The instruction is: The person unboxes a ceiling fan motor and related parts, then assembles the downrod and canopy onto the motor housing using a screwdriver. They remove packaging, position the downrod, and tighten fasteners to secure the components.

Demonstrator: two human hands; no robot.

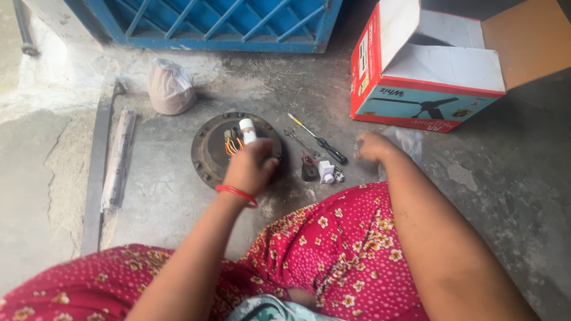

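Motor disc (209,148) on floor (488,196), centre. White cylinder (247,130) stands on disc, wires (232,145) just left of it. Left hand (250,168) over disc's near right part. Wrench (299,141) and screwdriver (318,141) right of disc; small parts (321,171) nearer than them. Right hand (373,147) right of the tools, on plastic bag (406,142). Open box (443,65) behind that hand. Tied bag (169,88) behind disc, gate (220,24) beyond. Wrapped rod (118,157) far left.

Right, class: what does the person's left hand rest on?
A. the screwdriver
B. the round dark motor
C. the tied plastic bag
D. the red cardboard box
B: the left hand lies on the round dark motor, beside its white shaft and orange wires.
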